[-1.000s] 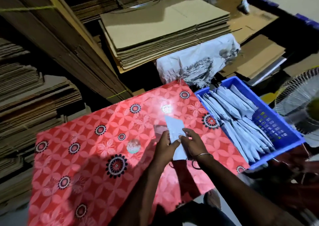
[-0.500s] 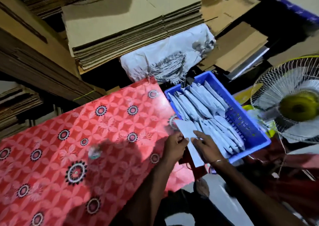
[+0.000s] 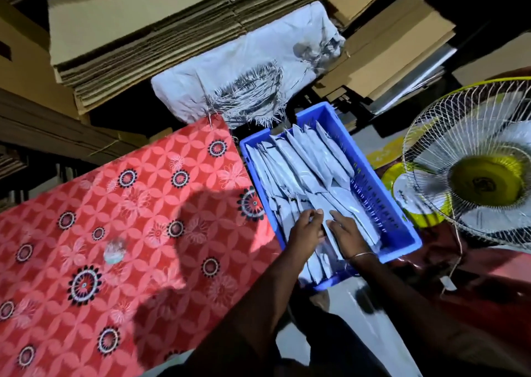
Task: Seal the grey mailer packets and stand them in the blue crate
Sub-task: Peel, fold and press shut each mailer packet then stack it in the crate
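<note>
Now the grey mailer packet (image 3: 323, 204) is gripped by both hands (image 3: 306, 230) (image 3: 346, 233) over the blue crate (image 3: 402, 204), probably nearly stood among the others.

Hidden, cropped and unclear parts

Both hands cover the near end of the packet (image 3: 323, 204) between them, so the left hand (image 3: 304, 230) and right hand (image 3: 346, 233) grip is hard to judge and its seal cannot be seen. The forearms hide the crate (image 3: 370, 172)'s near left corner and the lower packets there. The packets' lower halves are sunk below the crate wall. The counter (image 3: 115, 233) is cut by the left and bottom edges. The fan (image 3: 471, 181) runs off the right edge, its blades blurred. The far cardboard stacks (image 3: 143, 31) are cropped at the top, their print too small to read.
</note>
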